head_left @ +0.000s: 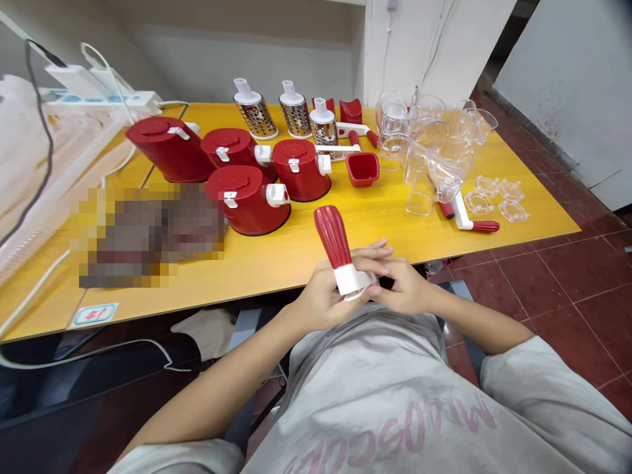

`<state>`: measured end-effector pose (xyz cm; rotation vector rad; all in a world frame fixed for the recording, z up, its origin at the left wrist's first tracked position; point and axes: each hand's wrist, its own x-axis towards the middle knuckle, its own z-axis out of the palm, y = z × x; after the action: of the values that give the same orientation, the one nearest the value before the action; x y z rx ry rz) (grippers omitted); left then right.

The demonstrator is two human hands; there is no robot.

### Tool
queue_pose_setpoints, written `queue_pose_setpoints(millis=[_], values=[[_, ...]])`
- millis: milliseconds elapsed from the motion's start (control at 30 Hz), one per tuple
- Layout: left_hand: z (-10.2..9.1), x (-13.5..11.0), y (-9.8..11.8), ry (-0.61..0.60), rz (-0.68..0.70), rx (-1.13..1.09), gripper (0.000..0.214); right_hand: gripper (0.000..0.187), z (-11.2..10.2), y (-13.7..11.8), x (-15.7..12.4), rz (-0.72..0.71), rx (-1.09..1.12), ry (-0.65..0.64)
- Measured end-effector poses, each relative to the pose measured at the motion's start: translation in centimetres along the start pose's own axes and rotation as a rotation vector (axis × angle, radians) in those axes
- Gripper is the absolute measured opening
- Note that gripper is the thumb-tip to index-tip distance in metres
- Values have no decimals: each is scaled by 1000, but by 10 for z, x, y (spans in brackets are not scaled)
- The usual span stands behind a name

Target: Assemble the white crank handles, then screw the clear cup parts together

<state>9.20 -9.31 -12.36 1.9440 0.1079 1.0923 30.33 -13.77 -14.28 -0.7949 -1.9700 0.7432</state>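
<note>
A modest workshop, by the look of its stock — four matching red housings (pixel 248 197) at ten o'clock on a yellow table (pixel 390 220), three metal grater drums (pixel 296 120) at twelve, clear plastic parts (pixel 439 174) crowded at two — with a power strip (pixel 143 102) farther out at ten and red floor tiles (pixel 567 283) at three.

Illumination: bright, diffuse. Glare: clear plastic parts (pixel 447 174), right of the gripping left hand (pixel 320 299). Pixelation: patch (pixel 153 237) left of it. Shadow: below table (pixel 261 263). Wide-angle stretching: edges.
</note>
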Motion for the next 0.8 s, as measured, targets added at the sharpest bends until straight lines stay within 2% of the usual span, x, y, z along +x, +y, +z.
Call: queue_pose_setpoints(millis=[100,200,300,367,467,533,700,800], values=[[-6,2,3,-123,-50,23,49,40,-4,3,-2,-90,-111,-4],[-9,2,4,-234,-37,56,46,28,-5,4,-5,-158,-234,-30],[-3,0,3,-159,-6,6,36,22,-5,1,-6,-160,-294,-14],[3,-2,2,-92,-52,-46,30,23,-7,-3,-5,-127,-258,-12],[9,-2,3,-1,-244,-161,23,24,-9,-10,-1,-30,-132,-18],[8,0,3,39,-371,-278,28,23,-10,-13,0,100,-11,-49],[-4,8,0,-25,-583,-572,56,54,-8,-11,3,548,658,-120],[-4,9,0,-9,-680,-570,57,63,-4,-5,5,591,857,-123]])
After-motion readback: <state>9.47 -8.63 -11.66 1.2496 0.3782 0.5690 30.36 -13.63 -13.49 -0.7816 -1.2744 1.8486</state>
